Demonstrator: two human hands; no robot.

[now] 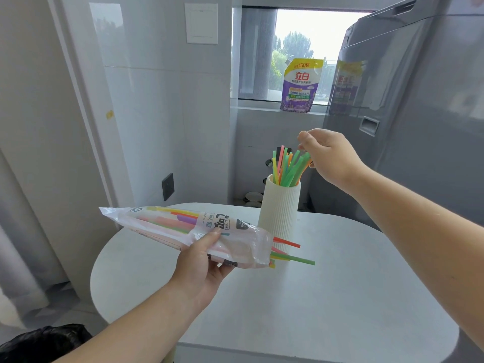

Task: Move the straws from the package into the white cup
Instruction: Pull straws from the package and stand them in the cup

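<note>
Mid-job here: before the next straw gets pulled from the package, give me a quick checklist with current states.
1. White cup upright on the table: ok.
2. Straws in the cup stand inside the rim: ok.
3. Right hand free of those straws: cannot tell, fingertips sit at their tops.
4. Left hand grips the straw package: ok.
5. Package's open end faces the cup, loose straw ends sticking out within reach: ok.
6. Package emptied: not ok, coloured straws remain inside.
</note>
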